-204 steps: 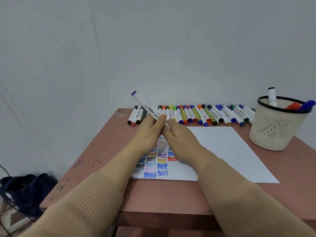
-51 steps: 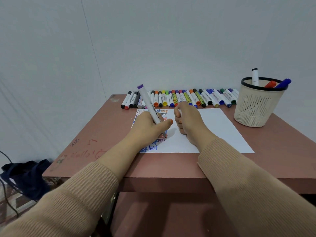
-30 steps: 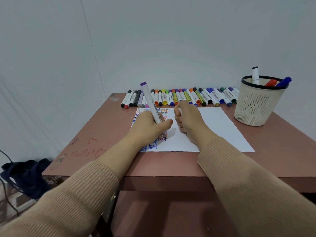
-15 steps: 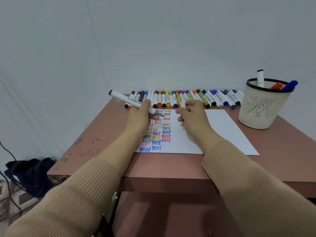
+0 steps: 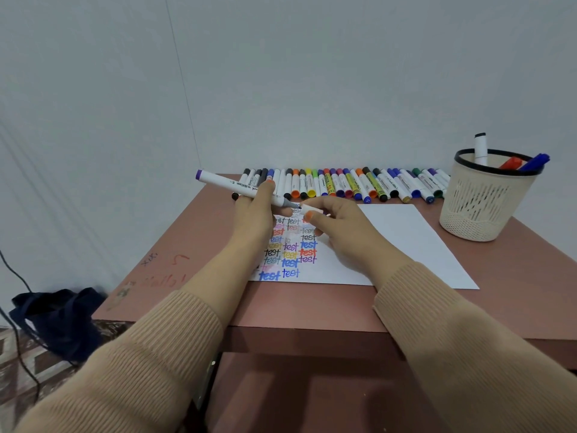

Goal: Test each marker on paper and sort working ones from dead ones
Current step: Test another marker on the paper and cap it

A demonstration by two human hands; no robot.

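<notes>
My left hand [image 5: 254, 215] grips a white marker with a purple end [image 5: 224, 182], held nearly level above the paper, its bare tip pointing right. My right hand [image 5: 338, 225] pinches the marker's white cap [image 5: 312, 209] right at that tip. Below the hands lies the white paper [image 5: 399, 239], its left part filled with "test" written in several colours. A row of several capped markers [image 5: 343, 184] lies along the table's back edge.
A cream mesh basket with a black rim [image 5: 480, 210] stands at the back right and holds three markers. The brown table [image 5: 312, 304] has scribbles near its left edge. A dark bag [image 5: 56, 317] lies on the floor at the left.
My left hand lifted the marker off the paper and turned it level. My right hand brought the cap up to the marker's tip.
</notes>
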